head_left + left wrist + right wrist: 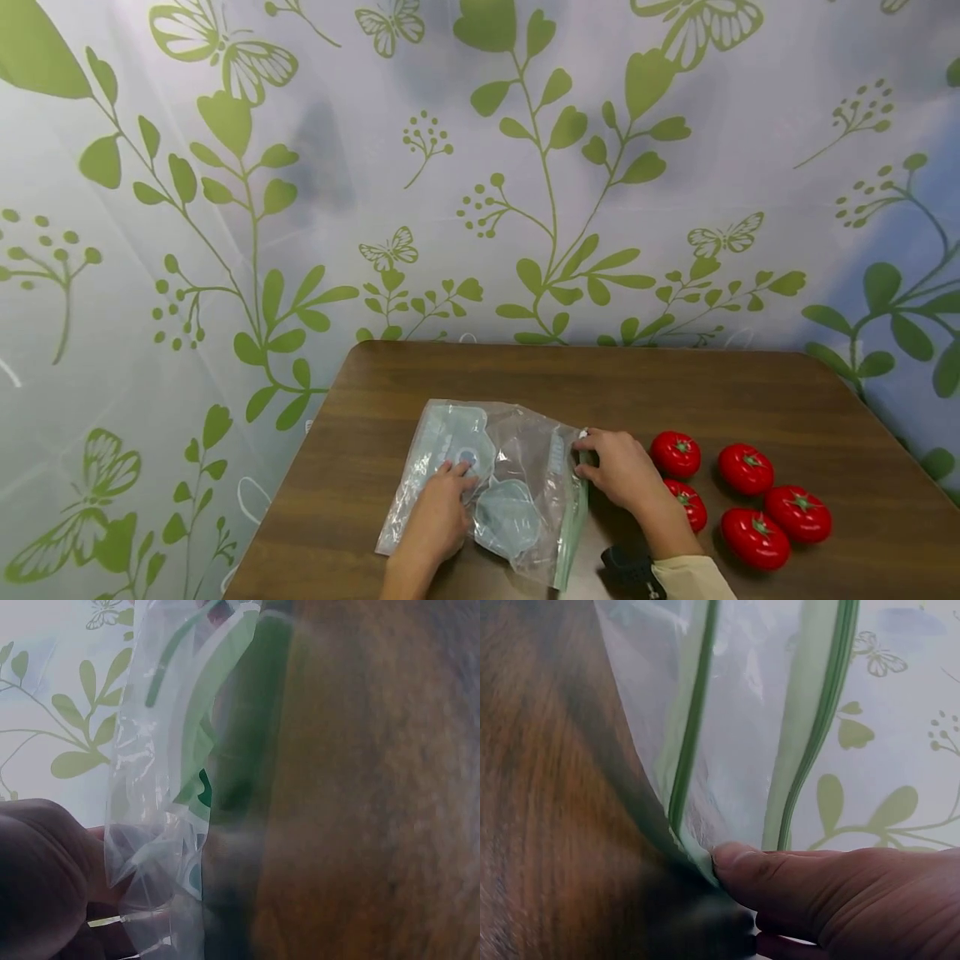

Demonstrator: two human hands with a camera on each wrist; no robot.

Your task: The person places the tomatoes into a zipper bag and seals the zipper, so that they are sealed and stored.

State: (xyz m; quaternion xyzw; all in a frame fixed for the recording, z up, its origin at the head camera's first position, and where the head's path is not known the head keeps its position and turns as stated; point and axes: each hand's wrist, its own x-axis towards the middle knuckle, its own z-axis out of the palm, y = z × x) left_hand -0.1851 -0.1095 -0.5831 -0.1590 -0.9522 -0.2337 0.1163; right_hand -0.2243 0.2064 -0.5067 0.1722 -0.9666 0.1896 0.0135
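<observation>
A clear plastic bag (517, 440) is laid flat at the near middle of a dark wood-grain bench (712, 379), its green-trimmed mouth turned to the right; the edge of that mouth is gripped by the right hand (621, 471), whose thumb and fingers (754, 876) are nearly closed together in a pinch on the film; the fingers of the left hand (437, 518) are rested, slightly spread, on the bag's upper surface, close to a round blue detail (467, 457); whether any film is pinched by them cannot be told, as creased plastic is seen across the fingers in the left wrist view; inside the bag, two pale blue-green pieces (507, 518) are held side by side, one by the left fingertips and one nearer the middle; the two green strips (694, 712) of the mouth are shown parted in the right wrist view; small whitish marks on the bag's left part are too faint to be read as lettering; five red tomatoes (746, 468) with green tops are grouped to the right of the right hand, apart from the bag; a black device (633, 568) and a cream sleeve (692, 578) are worn at the right wrist; the scene is backed by a wall covering (420, 92) printed with green leaves and butterflies.
</observation>
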